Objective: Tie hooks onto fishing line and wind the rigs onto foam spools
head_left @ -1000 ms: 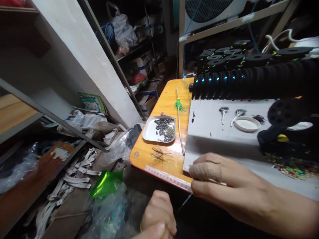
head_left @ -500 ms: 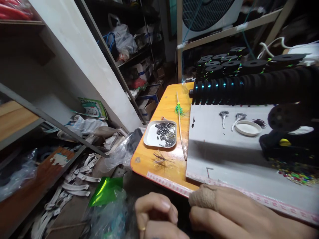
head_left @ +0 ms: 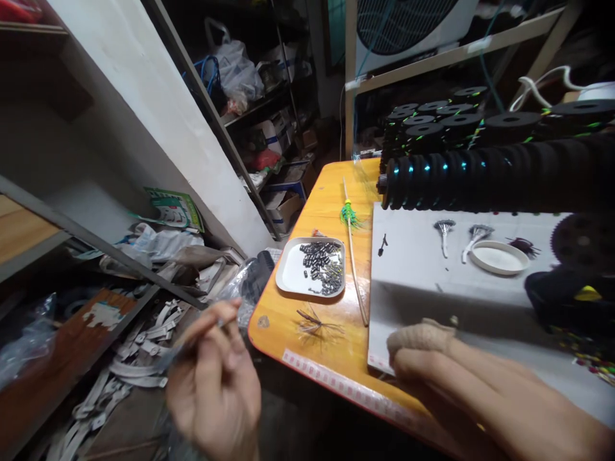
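My left hand (head_left: pixel 216 384) is raised off the table's left front corner, thumb and fingers closed in a pinch; motion blur hides what, if anything, is in it. Over the front edge of the white board (head_left: pixel 408 250) is my right hand (head_left: pixel 471 378), a wrapped tan band (head_left: pixel 423 339) round one finger. Its fingers are curled together, and their tips are hidden from me. Between the hands, a small bundle of brown strands (head_left: pixel 312 321) lies on the yellow table (head_left: pixel 283 333). Behind it stands a white tray (head_left: pixel 288 272) of small dark metallic pieces (head_left: pixel 319 259).
A thin stick with a green tuft (head_left: pixel 349 214) lies beside the board. On the board are a shallow white dish (head_left: pixel 500 259) and two silvery tufts. A rack of black spools (head_left: pixel 480 173) rises behind. A pink-marked measuring tape (head_left: pixel 331 381) runs along the table's front edge.
My left hand has moved left and up, away from my right hand. My right hand has shifted up over the board. The view has moved slightly.
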{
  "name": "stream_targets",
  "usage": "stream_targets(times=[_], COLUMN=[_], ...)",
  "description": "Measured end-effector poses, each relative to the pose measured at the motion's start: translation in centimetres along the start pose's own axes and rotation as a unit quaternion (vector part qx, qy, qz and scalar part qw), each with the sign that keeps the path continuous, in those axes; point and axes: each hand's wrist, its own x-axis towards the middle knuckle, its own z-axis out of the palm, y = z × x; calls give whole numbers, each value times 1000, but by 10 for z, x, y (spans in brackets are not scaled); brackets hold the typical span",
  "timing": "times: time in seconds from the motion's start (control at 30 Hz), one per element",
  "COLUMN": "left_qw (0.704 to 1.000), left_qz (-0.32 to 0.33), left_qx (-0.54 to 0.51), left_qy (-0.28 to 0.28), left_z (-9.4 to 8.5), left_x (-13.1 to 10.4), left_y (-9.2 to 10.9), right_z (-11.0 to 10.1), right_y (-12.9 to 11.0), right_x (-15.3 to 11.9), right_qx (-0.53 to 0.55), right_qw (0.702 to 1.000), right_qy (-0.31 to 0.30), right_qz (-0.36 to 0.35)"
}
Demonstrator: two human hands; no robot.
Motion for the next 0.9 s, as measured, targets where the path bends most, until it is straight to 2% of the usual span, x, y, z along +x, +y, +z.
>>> stream_targets(times=[0.07, 0.1, 0.17, 0.23, 0.33, 0.5, 0.6, 0.67, 0.73, 0.83, 0.87, 0.9], left_qw=[992, 980, 922, 867, 814, 745, 740, 756, 778, 834, 882, 908], left_qz=[-68, -90, -110, -119, -102, -62, -51, -45, -34, -58, -132, -216], left_qx=[23, 68, 207, 279, 318, 342, 355, 369, 389, 375, 299, 198], left_qy=[-102, -165, -309, -395, -475, -570, -569, -539, -493, -401, -340, -299], left_z=[3, 4, 5, 8, 17, 30, 31, 31, 31, 31, 32, 32], left_x=[24, 36, 58, 74, 86, 86, 84, 81, 72, 39, 23, 6], left_y=[-24, -37, -60, -77, -88, -98, -101, -95, -79, -39, -26, -14], right_z=[2, 3, 5, 7, 8, 3, -3, -6, -8, -11, -13, -14], right_y=[-2, -2, -2, -1, 2, 0, -5, -8, -10, -15, -17, -19], right_x=[5, 8, 10, 11, 11, 13, 15, 15, 15, 14, 14, 13], right_qx=[16, 22, 25, 27, 26, 37, 47, 56, 68, 84, 88, 95], right_qw=[999, 999, 999, 999, 999, 998, 997, 997, 995, 995, 995, 994], right_qy=[-37, -47, -44, -36, -45, -45, -36, -13, 2, 1, -1, 1], right_qz=[-11, -10, 1, 5, 3, 28, 49, 60, 69, 60, 56, 50])
